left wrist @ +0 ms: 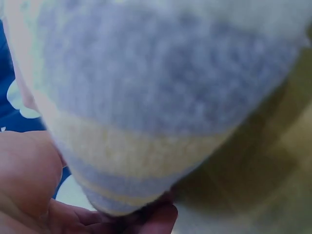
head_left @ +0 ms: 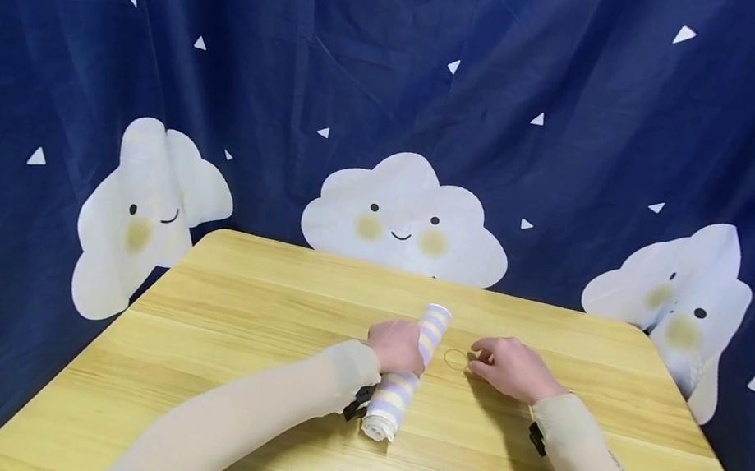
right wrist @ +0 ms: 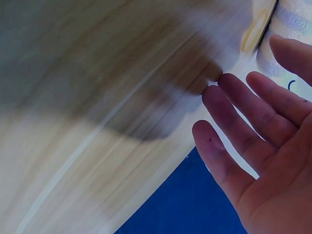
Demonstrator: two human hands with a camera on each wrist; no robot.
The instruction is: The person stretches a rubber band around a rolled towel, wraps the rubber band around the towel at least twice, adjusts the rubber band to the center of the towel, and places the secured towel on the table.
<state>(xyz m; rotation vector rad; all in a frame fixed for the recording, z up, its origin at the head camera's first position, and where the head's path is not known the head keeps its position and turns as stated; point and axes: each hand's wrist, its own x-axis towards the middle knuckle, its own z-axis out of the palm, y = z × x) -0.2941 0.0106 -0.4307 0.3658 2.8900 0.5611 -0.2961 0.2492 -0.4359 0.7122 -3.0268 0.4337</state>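
Note:
A rolled towel [head_left: 392,400] with purple and yellow stripes lies on the wooden table [head_left: 259,316], pointing away from me. My left hand [head_left: 395,345] grips it round the middle. In the left wrist view the towel [left wrist: 161,73] fills the frame, with my left hand [left wrist: 29,185] curled under it. A thin rubber band [head_left: 456,358] lies flat on the table just right of the roll. My right hand [head_left: 509,367] rests beside the band, fingertips at its edge. In the right wrist view my right hand [right wrist: 263,141] has straight fingers [right wrist: 229,90] touching the table [right wrist: 97,97] and holds nothing.
A dark blue curtain [head_left: 377,60] printed with white clouds hangs close behind and around the table. The table's rounded far corners and side edges are in view. Both forearms wear beige sleeves.

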